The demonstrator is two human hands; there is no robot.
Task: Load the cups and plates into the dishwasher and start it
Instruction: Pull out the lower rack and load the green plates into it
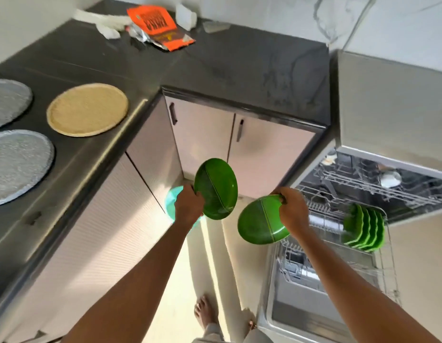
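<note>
Currently gripping one green plate (216, 188) in my left hand (189, 205), another plate (260, 222) in my right hand (293, 209), beside the dishwasher rack (378, 263).

We see two glossy, deep green plates. The left plate (215, 189) and the right plate (260, 220) each carry one thin, paler green line across the face. The racked plates (363, 227) are the same green, with brighter lime edges. The rack (299, 266) is pale grey wire. Behind the left plate a turquoise shape (170, 201) shows; we cannot tell what it is. The counter (227, 65) is dark charcoal with faint lighter smudges. On it we see a tan round mat (87, 109), two silvery grey speckled mats (17, 167) and an orange packet (160, 26) with black lettering. The cupboard doors (264, 157) are pale and finely ribbed, with dark handles. The floor (175, 280) is cream.
</note>
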